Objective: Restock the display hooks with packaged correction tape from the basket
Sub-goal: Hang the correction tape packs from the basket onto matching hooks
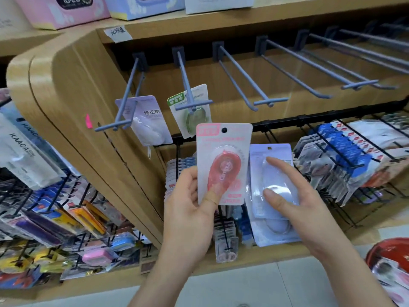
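Note:
My left hand [190, 209] pinches a pink correction tape pack [223, 160] upright by its lower edge, thumb on the front. My right hand [294, 200] holds a small stack of pale blue packs [274, 196], back side up, thumb and forefinger across the top one. Above them a row of grey display hooks [261, 85] juts from the wooden shelf. The leftmost hook carries a lilac pack [148, 120]. On the second hook hangs a green pack [192, 111]. The hooks to the right are bare. The red basket [389, 255] shows at the bottom right corner.
Black wire racks full of packaged stationery stand at lower left [44, 207] and right [345, 160]. More packs hang behind my hands [225, 235]. Boxes [62, 12] sit on the top shelf. A pale tiled floor [254, 284] lies below.

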`<state>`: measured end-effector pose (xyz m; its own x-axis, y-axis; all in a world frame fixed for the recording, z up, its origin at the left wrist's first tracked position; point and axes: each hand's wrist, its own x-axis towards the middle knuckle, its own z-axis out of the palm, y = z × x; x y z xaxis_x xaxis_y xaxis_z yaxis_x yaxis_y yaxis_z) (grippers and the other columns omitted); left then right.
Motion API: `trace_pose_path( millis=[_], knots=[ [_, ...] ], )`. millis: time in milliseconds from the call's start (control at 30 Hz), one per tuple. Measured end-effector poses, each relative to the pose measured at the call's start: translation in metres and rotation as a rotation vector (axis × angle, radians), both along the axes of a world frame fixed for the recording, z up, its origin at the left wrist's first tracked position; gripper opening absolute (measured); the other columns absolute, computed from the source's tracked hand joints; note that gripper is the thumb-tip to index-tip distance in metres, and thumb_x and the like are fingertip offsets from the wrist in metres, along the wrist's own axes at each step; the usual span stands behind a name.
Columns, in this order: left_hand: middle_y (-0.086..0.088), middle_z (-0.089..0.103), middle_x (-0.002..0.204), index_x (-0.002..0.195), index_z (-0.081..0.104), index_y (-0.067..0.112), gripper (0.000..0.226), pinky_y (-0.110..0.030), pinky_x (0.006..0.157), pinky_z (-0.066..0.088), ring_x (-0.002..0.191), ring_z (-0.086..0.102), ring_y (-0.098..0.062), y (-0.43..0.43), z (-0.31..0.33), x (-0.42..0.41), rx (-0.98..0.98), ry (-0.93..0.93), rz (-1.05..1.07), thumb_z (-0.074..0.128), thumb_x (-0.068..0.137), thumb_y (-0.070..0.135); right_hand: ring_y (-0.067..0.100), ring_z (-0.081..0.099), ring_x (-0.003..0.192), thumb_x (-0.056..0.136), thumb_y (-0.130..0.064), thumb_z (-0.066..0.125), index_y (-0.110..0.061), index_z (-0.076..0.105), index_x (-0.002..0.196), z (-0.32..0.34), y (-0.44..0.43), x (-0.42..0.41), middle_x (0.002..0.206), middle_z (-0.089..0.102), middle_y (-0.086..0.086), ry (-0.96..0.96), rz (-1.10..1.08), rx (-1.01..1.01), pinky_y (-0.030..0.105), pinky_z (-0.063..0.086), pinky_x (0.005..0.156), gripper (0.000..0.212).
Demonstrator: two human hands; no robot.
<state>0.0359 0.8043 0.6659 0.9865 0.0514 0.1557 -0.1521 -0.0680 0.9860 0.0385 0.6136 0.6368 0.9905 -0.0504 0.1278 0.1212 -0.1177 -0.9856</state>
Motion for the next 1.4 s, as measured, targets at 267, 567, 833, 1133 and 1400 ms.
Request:
trace_pose_path(
  millis=[267,567,833,1133,1400],
  knots=[
    [0.009,0.075,0.097,0.107,0.063,0.028,0.021,-0.039,0.083,0.059,0.092,0.072,-0.009,-0.027,0.013,0.017,0.082,-0.013,-0.064,0.071,0.087,0.028,-0.015,0.043,0.127,0.089,-0.027,0.061,-0.043,0.057,0.124,0.003,-0.008,-0.001,0.126,0.054,-0.039,-0.137,-0.095,0.0,0.004,0.033,0.099,0.039],
    [0.007,0.076,0.087,0.126,0.044,0.048,0.045,-0.052,0.069,0.059,0.077,0.073,-0.014,-0.041,0.023,0.018,0.144,-0.097,0.016,0.068,0.092,0.033,-0.006,0.061,0.106,0.09,-0.03,0.053,-0.031,0.072,0.103,0.011,-0.007,0.001,0.111,0.068,-0.027,-0.127,-0.041,0.035,0.004,0.043,0.081,0.023],
    [0.016,0.053,0.135,0.15,0.034,0.04,0.054,-0.012,0.086,0.039,0.115,0.047,0.005,-0.037,0.012,0.046,0.558,-0.174,0.079,0.054,0.1,0.031,-0.002,0.051,0.124,0.084,-0.034,0.059,-0.049,0.051,0.126,0.005,-0.021,0.006,0.129,0.057,-0.024,-0.117,-0.124,-0.017,0.015,0.041,0.1,0.045],
    [0.007,0.054,0.141,0.152,0.02,0.045,0.067,-0.044,0.095,0.052,0.12,0.056,-0.019,-0.043,0.01,0.089,0.634,-0.064,0.068,0.055,0.098,0.027,0.005,0.072,0.092,0.088,-0.018,0.064,-0.042,0.038,0.144,0.016,-0.022,0.008,0.11,0.074,-0.013,0.055,-0.19,0.386,0.016,0.055,0.063,0.066],
    [0.002,0.074,0.102,0.107,0.067,0.023,0.023,-0.039,0.083,0.056,0.094,0.07,-0.016,-0.044,0.013,0.029,-0.045,0.152,-0.113,0.063,0.092,0.039,0.018,0.072,0.101,0.08,-0.013,0.076,-0.035,0.068,0.118,0.02,0.002,0.004,0.115,0.074,0.001,-0.018,0.221,0.354,0.024,0.057,0.075,0.045]
  ],
)
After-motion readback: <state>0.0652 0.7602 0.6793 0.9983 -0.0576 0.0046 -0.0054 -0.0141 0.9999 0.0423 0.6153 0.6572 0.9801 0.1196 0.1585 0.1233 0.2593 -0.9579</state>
